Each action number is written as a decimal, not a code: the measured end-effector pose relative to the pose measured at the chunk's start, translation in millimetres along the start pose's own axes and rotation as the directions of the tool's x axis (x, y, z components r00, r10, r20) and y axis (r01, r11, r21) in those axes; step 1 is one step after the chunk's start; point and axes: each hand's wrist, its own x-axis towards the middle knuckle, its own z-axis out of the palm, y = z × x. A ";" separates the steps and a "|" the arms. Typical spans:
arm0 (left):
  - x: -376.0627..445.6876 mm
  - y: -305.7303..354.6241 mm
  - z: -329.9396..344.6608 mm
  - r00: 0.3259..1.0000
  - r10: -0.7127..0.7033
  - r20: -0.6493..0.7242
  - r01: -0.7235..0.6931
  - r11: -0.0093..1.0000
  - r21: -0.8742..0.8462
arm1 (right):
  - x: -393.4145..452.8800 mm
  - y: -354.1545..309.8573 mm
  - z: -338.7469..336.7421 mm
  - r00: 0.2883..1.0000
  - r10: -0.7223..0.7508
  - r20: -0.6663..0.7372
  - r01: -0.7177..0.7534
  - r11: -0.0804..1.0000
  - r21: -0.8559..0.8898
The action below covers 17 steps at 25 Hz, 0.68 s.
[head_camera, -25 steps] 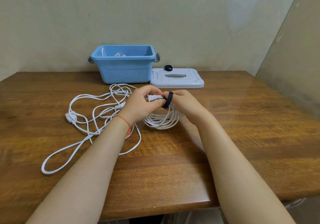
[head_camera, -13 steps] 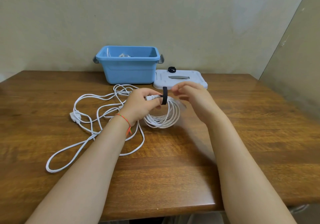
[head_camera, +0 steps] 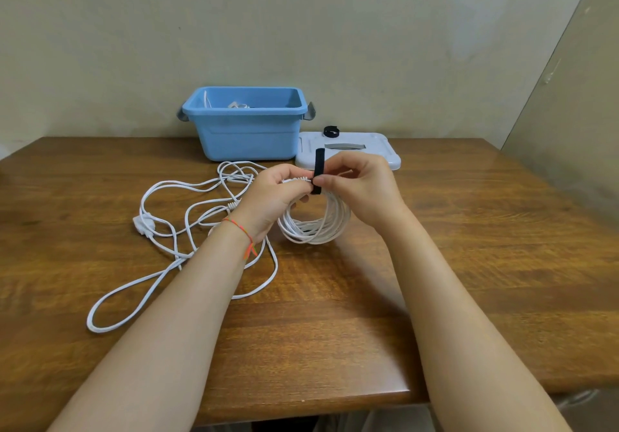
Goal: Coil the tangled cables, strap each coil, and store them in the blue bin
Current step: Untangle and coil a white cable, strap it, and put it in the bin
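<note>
- The left hand (head_camera: 271,197) is curled round the top of a coiled white cable (head_camera: 315,227), fingers and thumb gripping the bundled loops where a ribbed plug end sticks out toward 3 o'clock.
- The right hand (head_camera: 361,190) pinches a black fabric strap (head_camera: 318,172) between thumb and forefinger, right against the coil's top; the strap stands upright, its free end pointing to 12 o'clock.
- The coil hangs from both hands, its lower loops touching or just above the brown wooden tabletop (head_camera: 469,264); I cannot tell which.
- At 9 o'clock from the coil, a loose tangled white cable (head_camera: 187,217) sprawls on the tabletop, with a white plug (head_camera: 144,225) at its left side and one long loop reaching toward 7 o'clock.
- A thin orange thread bracelet (head_camera: 243,230) circles the left wrist.
- At 12 o'clock, against the wall, stands an open blue plastic bin (head_camera: 248,137) with grey side latches; something white shows inside, too little to identify.
- Just beside the bin at its 3 o'clock lies a flat pale grey lid (head_camera: 378,157), and a second rolled black strap (head_camera: 331,131) sits at the lid's far edge.
</note>
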 end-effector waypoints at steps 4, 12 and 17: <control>-0.3 -0.9 -0.9 1.000 0.016 0.009 -0.017 0.999 0.042 | 2.2 4.1 0.4 0.999 -0.013 -0.036 0.014 0.999 0.037; -1.7 -6.1 1.6 0.992 0.123 -0.035 -0.114 0.975 0.192 | 1.4 10.0 3.8 0.987 0.155 -0.031 -0.152 0.985 0.087; -4.7 0.0 -3.5 0.999 0.054 0.002 -0.054 0.989 0.138 | 0.1 9.5 -0.9 0.959 0.279 0.045 -0.282 0.942 0.183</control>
